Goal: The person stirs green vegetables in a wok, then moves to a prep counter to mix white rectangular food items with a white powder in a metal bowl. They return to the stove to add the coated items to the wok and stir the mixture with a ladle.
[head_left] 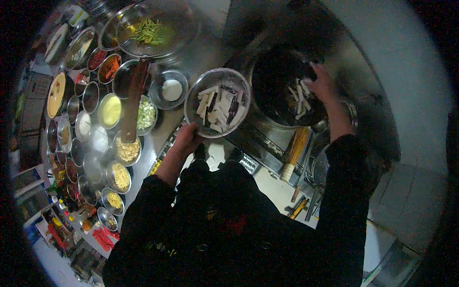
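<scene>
My left hand (188, 135) grips the near rim of a round bowl (217, 135). Pale, floury-looking vegetable strips (224, 109), some with dark purple skin like eggplant, fill the bowl. Immediately to its right sits a large dark wok (274, 88). Over the wok's right side reaches my right hand (322, 80), its fingers pointing left. Several similar pale strips (300, 97) are in the wok, just below and beside those fingertips. Whether any strip is still between the fingers is hard to make out.
Many seasoning bowls crowd the left counter, including chopped green onion (146, 114) and minced garlic (128, 150). A wooden board (134, 104) lies across some of them. Green bean pieces (147, 32) rest in a large bowl at the back. A bamboo brush (296, 152) lies near the wok.
</scene>
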`<move>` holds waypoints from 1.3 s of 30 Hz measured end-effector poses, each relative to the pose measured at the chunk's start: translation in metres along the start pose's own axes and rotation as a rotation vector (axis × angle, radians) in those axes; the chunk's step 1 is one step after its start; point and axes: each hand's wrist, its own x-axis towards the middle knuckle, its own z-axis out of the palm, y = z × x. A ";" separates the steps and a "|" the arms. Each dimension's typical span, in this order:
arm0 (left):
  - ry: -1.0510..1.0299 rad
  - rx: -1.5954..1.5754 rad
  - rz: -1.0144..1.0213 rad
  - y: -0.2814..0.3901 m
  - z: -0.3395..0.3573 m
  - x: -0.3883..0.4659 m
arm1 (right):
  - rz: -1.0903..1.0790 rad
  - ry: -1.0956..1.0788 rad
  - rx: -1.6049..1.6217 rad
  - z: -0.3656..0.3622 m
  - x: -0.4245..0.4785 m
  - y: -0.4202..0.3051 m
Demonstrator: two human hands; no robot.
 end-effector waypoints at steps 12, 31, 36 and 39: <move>-0.007 0.281 0.072 0.068 0.059 -0.022 | 0.139 -0.274 0.358 0.088 -0.061 -0.256; -0.169 0.404 0.087 0.069 0.053 -0.009 | -0.045 -0.389 0.159 0.088 -0.074 -0.263; -0.166 0.358 0.188 0.036 0.046 0.006 | -0.021 -0.226 0.141 0.136 -0.085 -0.255; -0.098 0.291 -0.059 0.043 0.051 -0.007 | -0.160 -0.188 0.041 0.159 -0.091 -0.241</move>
